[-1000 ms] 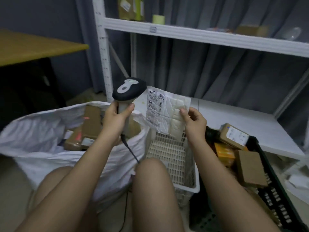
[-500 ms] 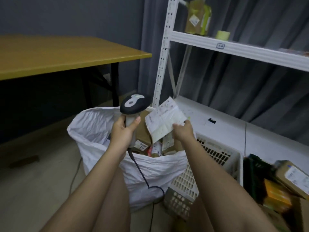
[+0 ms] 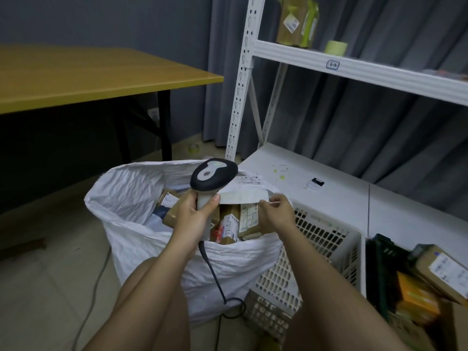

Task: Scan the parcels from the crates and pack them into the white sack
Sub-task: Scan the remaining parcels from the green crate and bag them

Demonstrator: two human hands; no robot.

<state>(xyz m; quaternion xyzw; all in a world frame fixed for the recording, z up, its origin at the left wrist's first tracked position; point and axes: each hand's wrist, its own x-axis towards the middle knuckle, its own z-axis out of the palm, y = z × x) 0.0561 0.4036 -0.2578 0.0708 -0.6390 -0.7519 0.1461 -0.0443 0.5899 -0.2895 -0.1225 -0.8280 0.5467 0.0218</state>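
Note:
The white sack (image 3: 131,198) stands open on the floor in front of me, with several brown parcels (image 3: 243,221) inside. My left hand (image 3: 192,216) grips the handle of the black-and-grey barcode scanner (image 3: 212,177) over the sack's mouth. My right hand (image 3: 274,212) pinches the edge of a flat white padded mailer (image 3: 244,191), which lies nearly level above the parcels in the sack. The scanner's head hides part of the mailer.
A white slotted crate (image 3: 319,239) sits right of the sack. A dark crate (image 3: 382,269) with boxed parcels (image 3: 443,272) is at the far right. White shelving (image 3: 354,69) stands behind, a wooden table (image 3: 88,74) at left. The scanner cable (image 3: 215,277) loops to the floor.
The mailer has come down from an upright, label-facing position to lie flat over the sack's opening. My right hand moved with it; the view swung left toward the sack.

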